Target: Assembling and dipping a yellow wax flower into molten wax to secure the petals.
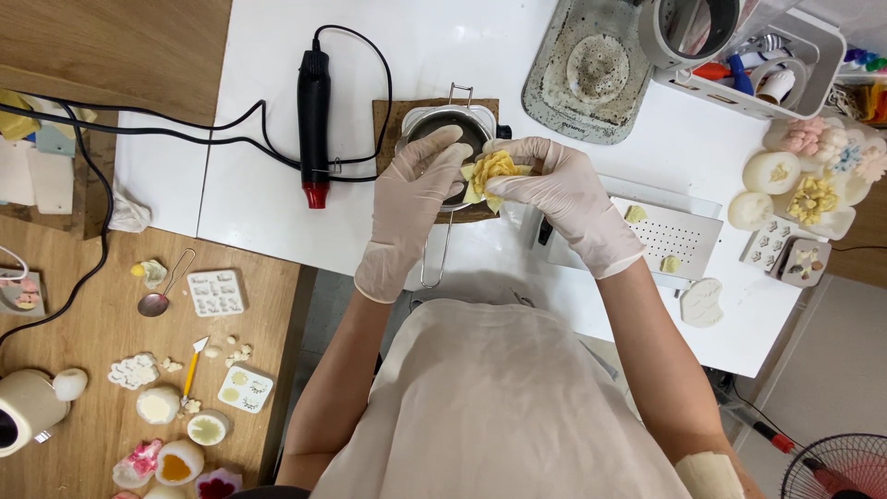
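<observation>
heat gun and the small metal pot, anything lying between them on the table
In the head view, only the heat gun's black cord loops between it and the metal pot.

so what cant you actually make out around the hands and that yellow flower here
Head view only:
- Inside of the small metal pot: covered by the left hand and the yellow flower.
- Right hand fingertips: tucked behind the flower's petals.
- Fan: cut off by the bottom-right corner.
- Small moulds: shapes too small to tell.

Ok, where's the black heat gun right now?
In the head view, the black heat gun lies on the white table, left of the small metal pot and both hands.
</observation>
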